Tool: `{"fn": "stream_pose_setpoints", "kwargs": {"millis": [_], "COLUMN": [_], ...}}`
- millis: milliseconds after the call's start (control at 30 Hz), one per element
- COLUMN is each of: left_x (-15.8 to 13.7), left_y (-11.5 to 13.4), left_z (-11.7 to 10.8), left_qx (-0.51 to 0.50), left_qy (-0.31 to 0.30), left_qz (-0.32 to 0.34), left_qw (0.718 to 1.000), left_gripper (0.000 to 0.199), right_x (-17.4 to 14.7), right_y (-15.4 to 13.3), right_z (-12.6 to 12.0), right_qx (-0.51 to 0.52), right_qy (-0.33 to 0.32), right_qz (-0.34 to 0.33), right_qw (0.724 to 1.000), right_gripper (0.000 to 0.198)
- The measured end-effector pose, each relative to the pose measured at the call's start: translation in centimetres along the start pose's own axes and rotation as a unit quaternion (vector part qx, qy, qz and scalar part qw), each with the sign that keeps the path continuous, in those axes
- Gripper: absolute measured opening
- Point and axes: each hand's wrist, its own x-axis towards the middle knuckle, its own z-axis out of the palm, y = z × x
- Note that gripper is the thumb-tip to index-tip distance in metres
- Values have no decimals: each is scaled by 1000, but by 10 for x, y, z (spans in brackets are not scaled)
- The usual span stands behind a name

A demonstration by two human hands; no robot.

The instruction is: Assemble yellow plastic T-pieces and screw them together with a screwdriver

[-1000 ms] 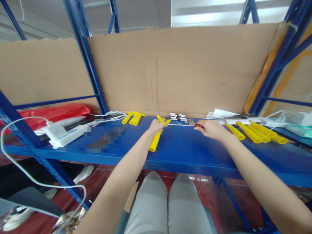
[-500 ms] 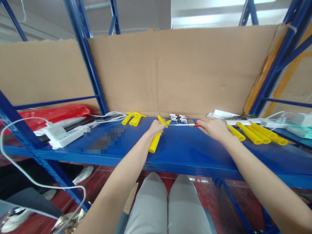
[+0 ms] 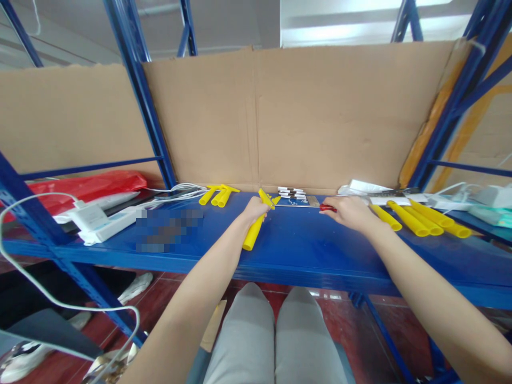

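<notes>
My left hand (image 3: 254,209) is closed round a yellow plastic tube-shaped piece with a crosswise head (image 3: 253,233), its hollow lower end tilted down toward me. My right hand (image 3: 347,211) is closed on a red-handled screwdriver (image 3: 328,208). The thin shaft lies level and points left at the head of the yellow piece; I cannot tell whether its tip touches it. Behind the shaft, a short stack of white-and-black sticks (image 3: 292,192) lies on the blue shelf (image 3: 300,240).
Three yellow T-shaped pieces (image 3: 218,197) lie to the left; several yellow tubes (image 3: 416,221) lie right of my right hand. A white power strip (image 3: 114,224) with cables sits at far left. Cardboard (image 3: 320,117) closes the back; blue posts (image 3: 150,106) rise at the sides.
The red handle has turned slightly in my right hand and its shaft shows less clearly. My left hand and the yellow piece stay almost where they were.
</notes>
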Motion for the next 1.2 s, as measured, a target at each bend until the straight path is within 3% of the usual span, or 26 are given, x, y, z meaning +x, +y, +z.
{"fn": "stream_pose_setpoints", "kwargs": {"millis": [400,567,733,833,933,1067,1200], "left_x": [-1,-2,1,0,-2,-6,-6], "left_y": [0,1,-1,1,4,8,8], "left_z": [1,3,1,0,0,2,5], "left_qx": [7,-61,-127,-181,-224,-266,-279], "left_qy": [-2,-24,-34,-72,-115,-139,-156], "left_qz": [7,-18,-53,-74,-99,-115,-125], "left_qw": [1000,998,990,978,963,947,939], "left_gripper": [28,25,24,21,19,22,23], "right_x": [0,1,3,4,8,21,51], "right_y": [3,25,36,34,29,15,-14], "right_z": [-2,17,42,51,58,61,53], "right_qx": [71,188,217,252,249,193,253], "right_qy": [-26,-79,-121,-127,-114,-54,14], "right_qz": [37,42,53,26,6,32,15], "right_qw": [996,978,967,959,962,979,967], "right_gripper": [28,20,18,18,17,19,17]}}
